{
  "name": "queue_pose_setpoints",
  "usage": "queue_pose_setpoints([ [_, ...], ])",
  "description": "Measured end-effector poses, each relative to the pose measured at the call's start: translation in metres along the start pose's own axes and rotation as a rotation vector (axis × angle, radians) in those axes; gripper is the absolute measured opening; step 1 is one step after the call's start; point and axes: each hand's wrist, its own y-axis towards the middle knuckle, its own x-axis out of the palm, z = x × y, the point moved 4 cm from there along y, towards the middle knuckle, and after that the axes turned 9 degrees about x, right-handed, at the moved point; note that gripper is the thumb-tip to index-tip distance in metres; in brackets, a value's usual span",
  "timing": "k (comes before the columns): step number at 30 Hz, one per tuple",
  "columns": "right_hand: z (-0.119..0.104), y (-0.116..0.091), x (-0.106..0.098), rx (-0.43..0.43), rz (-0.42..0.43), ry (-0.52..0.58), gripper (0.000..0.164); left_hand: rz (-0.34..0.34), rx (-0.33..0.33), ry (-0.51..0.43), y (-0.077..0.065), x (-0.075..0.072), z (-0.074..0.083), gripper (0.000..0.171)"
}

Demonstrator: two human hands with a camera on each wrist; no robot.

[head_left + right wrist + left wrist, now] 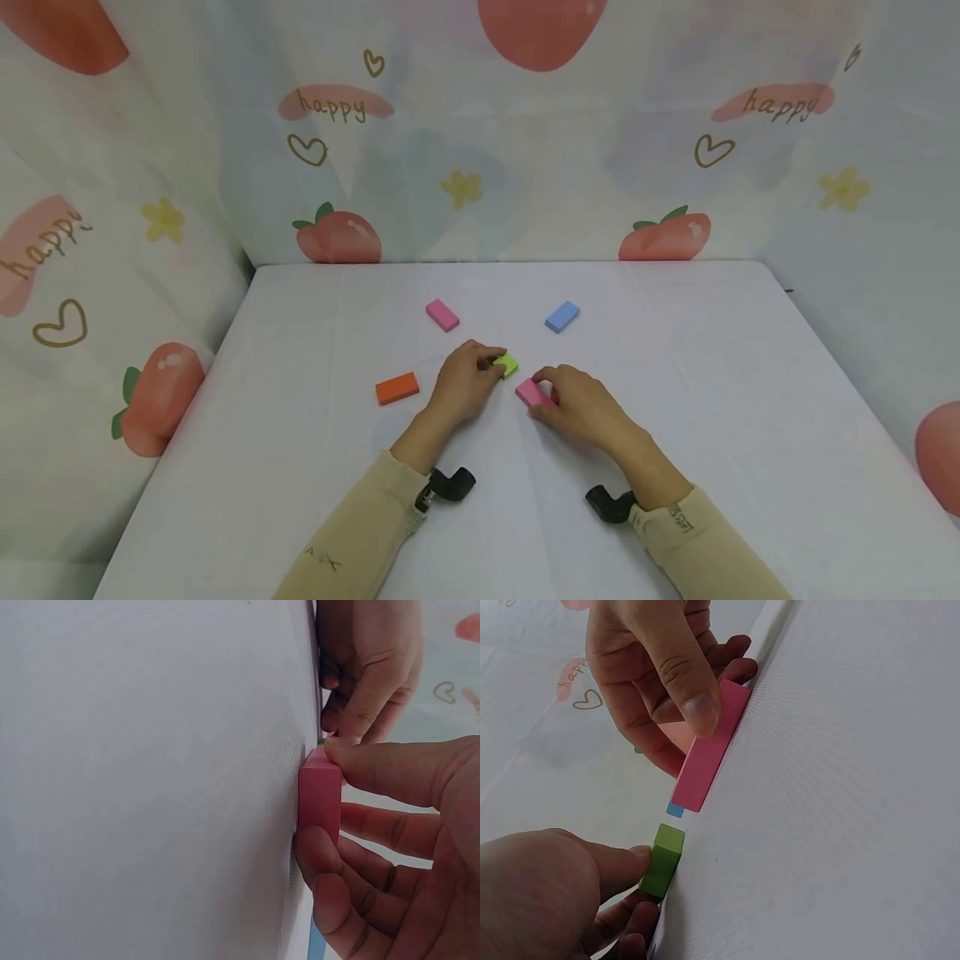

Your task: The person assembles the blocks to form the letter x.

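Near the middle of the table, my left hand [462, 382] pinches a small green block [507, 364] between thumb and fingers. In the left wrist view the green block [662, 861] is low against the white cloth. Just to its right, my right hand [583, 406] holds a pink block [534, 393] by thumb and fingertips. The right wrist view shows that pink block [321, 793] at the cloth, thumb at one end and fingers at the other. A small gap separates the green and pink blocks in the head view.
On the white table [712, 375] lie an orange block [397, 388] left of my left hand, another pink block [442, 316] farther back, and a blue block [562, 317] at the back right. A printed curtain [540, 167] rises behind the table's far edge.
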Motion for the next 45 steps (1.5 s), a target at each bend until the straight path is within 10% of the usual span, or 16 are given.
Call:
queue_pose_setpoints([
  [45, -0.007, 0.02, 0.002, 0.042, 0.005, 0.059, 0.045, 0.0, 0.0, -0.035, -0.001, 0.001, -0.001, 0.031],
])
